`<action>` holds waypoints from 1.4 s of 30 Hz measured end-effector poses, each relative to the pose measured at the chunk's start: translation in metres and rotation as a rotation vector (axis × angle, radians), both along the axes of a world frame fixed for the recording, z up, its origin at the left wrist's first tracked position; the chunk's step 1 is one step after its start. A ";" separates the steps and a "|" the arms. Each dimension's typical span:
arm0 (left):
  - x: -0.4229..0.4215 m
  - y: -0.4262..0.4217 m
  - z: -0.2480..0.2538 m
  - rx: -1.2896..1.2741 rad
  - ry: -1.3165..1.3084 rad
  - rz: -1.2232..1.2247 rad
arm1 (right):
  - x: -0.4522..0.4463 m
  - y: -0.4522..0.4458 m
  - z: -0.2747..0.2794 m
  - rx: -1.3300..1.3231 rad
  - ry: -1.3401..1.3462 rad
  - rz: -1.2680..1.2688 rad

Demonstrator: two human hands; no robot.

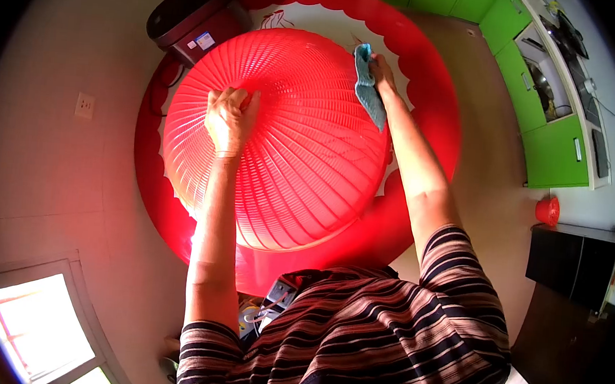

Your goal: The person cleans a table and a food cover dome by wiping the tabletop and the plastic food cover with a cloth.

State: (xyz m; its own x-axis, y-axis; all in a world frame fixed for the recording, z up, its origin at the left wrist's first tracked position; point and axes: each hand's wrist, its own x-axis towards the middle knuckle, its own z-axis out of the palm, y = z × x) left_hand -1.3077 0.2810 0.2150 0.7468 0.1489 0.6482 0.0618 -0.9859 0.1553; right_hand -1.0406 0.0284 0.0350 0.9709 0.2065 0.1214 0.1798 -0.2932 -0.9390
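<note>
A large red mesh food cover (309, 171) stands dome-up over a round table with a red scalloped border (428, 93). At the top of the dome, the fingers of my left hand (228, 119) are closed round its crown; the knob or handle there is hidden by the fingers. My right hand (382, 74) grips a blue-green cloth (366, 85), which hangs down beside the cover's right side. Whether the cloth touches the cover, I cannot tell.
Behind the table's left side is a dark bin (192, 13) with labels. Green cabinets (553, 152) and a counter line the right, with a small red bucket (547, 210) and a black cabinet (566, 264) nearer. A wall socket (84, 105) is on the left.
</note>
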 end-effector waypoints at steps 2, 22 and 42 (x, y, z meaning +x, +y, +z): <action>0.001 -0.004 0.000 -0.010 -0.052 -0.008 | -0.028 -0.021 -0.008 0.123 -0.003 0.003; 0.001 0.002 -0.005 0.020 0.003 0.047 | -0.306 -0.037 0.056 0.169 -0.226 -0.274; -0.006 0.002 -0.002 -0.468 -0.163 -0.088 | -0.137 0.220 0.173 -0.229 -0.610 0.363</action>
